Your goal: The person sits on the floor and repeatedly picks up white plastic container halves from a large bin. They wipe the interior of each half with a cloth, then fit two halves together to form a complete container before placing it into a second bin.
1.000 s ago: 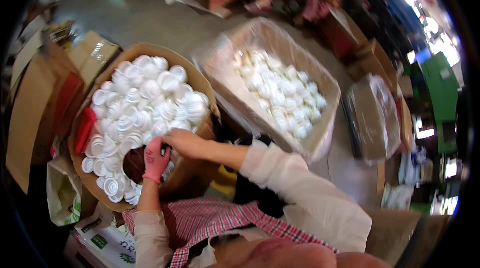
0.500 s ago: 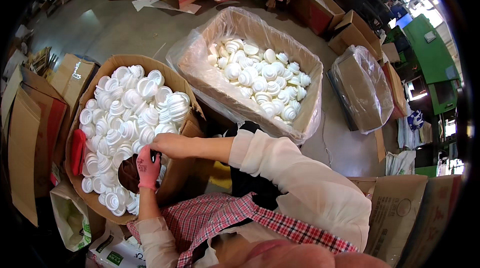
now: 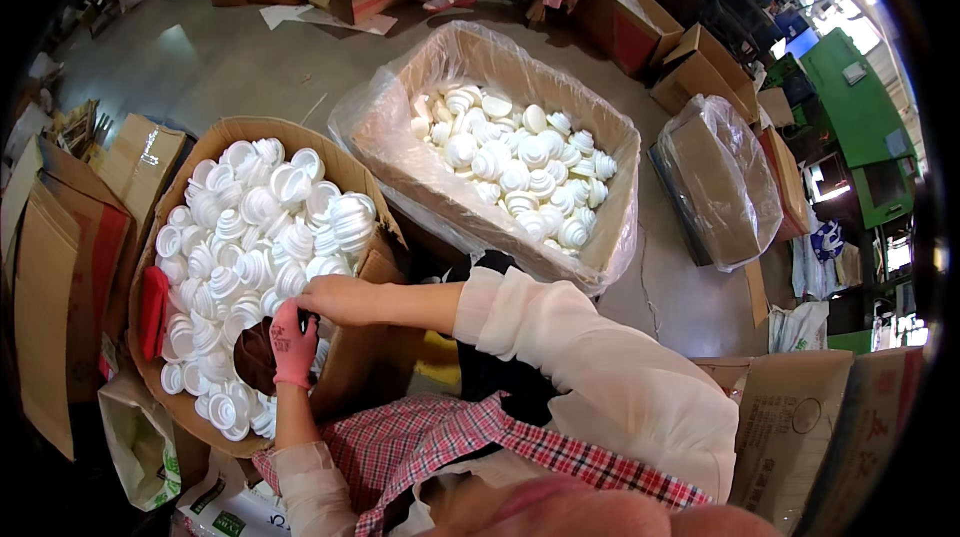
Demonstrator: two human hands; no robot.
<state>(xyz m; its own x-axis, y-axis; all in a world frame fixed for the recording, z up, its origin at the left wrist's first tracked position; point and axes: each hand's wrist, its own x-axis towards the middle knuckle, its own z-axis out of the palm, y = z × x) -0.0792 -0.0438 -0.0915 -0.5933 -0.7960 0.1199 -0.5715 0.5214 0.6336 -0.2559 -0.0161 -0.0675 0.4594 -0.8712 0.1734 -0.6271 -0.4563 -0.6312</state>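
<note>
Since the earlier frames the view is sitting a little higher over the work: the two boxes are lying lower in the picture and more of the floor beyond them is showing. Both hands are staying together over the near box.

The left hand (image 3: 294, 342), in a pink glove, is rising from the lower edge with its checked sleeve behind it and is pointing up into the brown cardboard box (image 3: 352, 377). Its grip is curled close around something small at the fingertips, though I cannot tell what it is pinching. The right hand (image 3: 335, 299), bare, is reaching across from the right in a pale sleeve, forearm nearly level, and is meeting the glove's fingertips; its fingers are bent together, and whether they are closing on anything I cannot tell.

The white plastic caps (image 3: 250, 237) are filling that box in loose stacks, round and ribbed, some open side up, with a bare brown patch just beside the glove. A red flat thing (image 3: 152, 309) is lying along the left wall of the box.

Further right, a second carton lined with clear plastic (image 3: 400, 137) is holding more white caps, and a bagged carton (image 3: 725, 182) is standing well apart on the floor.
</note>
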